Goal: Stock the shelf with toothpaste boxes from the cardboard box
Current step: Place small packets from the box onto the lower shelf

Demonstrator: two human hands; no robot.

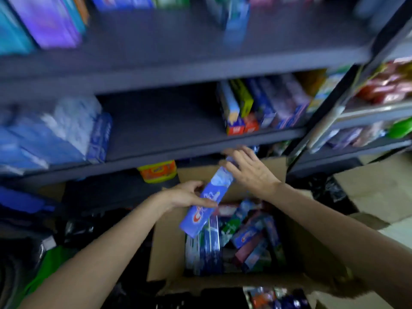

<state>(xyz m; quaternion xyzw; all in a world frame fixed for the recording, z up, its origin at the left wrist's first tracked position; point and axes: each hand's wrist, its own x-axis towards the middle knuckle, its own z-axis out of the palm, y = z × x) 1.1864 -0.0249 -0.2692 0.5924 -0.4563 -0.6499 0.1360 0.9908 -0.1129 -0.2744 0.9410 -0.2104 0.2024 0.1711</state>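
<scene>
Our left hand (186,196), at about seven o'clock of the blue toothpaste box (206,202), curls thumb and fingers round its middle, holding it slanted above the cardboard box (312,246), probably to line it up with the shelf (169,121) at twelve o'clock. Our right hand (247,169), at one o'clock, touches the box's far end with relaxed fingers, steadying it as we judge. More toothpaste boxes (240,237) lie below. Motion blur leaves the red-and-white logo unreadable.
</scene>
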